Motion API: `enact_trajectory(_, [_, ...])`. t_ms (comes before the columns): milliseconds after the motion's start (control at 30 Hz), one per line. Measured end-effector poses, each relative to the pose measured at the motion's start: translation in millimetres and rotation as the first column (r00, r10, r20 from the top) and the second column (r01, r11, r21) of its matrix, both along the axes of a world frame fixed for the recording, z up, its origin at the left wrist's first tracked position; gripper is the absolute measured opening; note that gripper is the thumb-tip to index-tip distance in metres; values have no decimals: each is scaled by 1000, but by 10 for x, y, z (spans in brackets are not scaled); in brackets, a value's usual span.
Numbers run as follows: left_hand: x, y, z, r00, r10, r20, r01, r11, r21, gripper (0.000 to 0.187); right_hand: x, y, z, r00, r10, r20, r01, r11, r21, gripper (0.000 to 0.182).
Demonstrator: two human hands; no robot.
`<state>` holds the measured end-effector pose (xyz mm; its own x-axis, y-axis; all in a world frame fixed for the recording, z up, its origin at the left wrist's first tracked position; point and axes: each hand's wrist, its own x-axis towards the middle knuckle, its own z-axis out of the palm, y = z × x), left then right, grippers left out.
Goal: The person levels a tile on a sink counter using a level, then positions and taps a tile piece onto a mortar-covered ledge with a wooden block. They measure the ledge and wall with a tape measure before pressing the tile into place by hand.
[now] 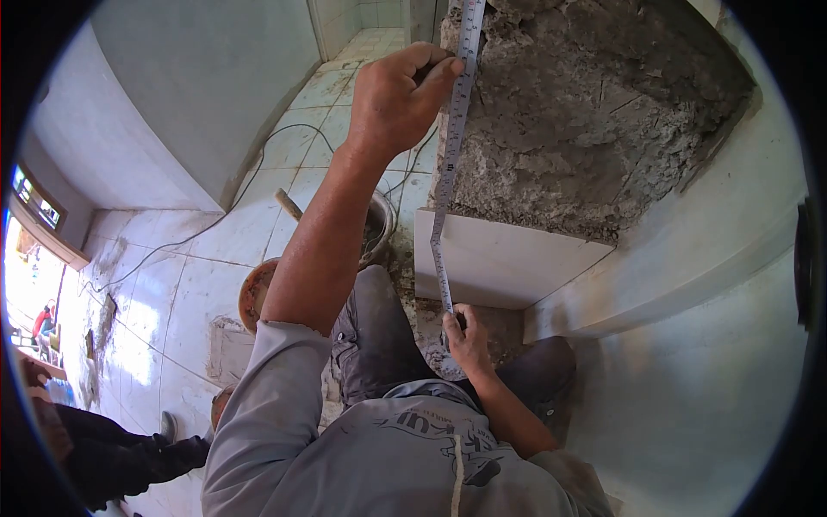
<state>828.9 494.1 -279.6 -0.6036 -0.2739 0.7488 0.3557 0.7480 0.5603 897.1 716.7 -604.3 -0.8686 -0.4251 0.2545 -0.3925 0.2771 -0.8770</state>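
A tape measure point(457, 121) runs down the left edge of a rough grey cement surface point(586, 129), over a white tile point(491, 258) set on its front face. My left hand point(401, 96) pinches the blade between thumb and fingers near the top of the view. Closer to my body, my right hand point(469, 343) grips the blade's lower stretch just past the tile's bottom edge. The blade bends where it passes from the cement onto the tile. Whether the tape's case is inside my right hand cannot be made out.
Left of my knee stand a bucket point(384, 211) and an orange basin point(251, 293), partly behind my arm. A black cable point(207, 228) crosses the tiled floor point(172, 284). A white wall point(680, 345) closes the right side. Another person's dark-trousered legs point(121, 457) are at lower left.
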Motion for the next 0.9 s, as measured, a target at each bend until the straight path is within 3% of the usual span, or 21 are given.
enact_trajectory(400, [-36,-12,-8,999,-18,41,16,998,55,28,21,-60,122,999,-17,51,17,1000,6,26])
enact_trajectory(567, [-76,-44,-24,999,-43,8,43,997,59,26,5,-75,59,992,-40,-118,37,999,-25,25])
enact_trajectory(667, [-71,-29,-18,1000,-29,4,28,999,42,28,3,-75,85,1000,-9,0,9,1000,-13,25])
enact_trajectory(900, [-125,-68,-64,997,-55,-51,58,996,67,28,-6,-96,10,1000,-21,-4,21,1000,-1,26])
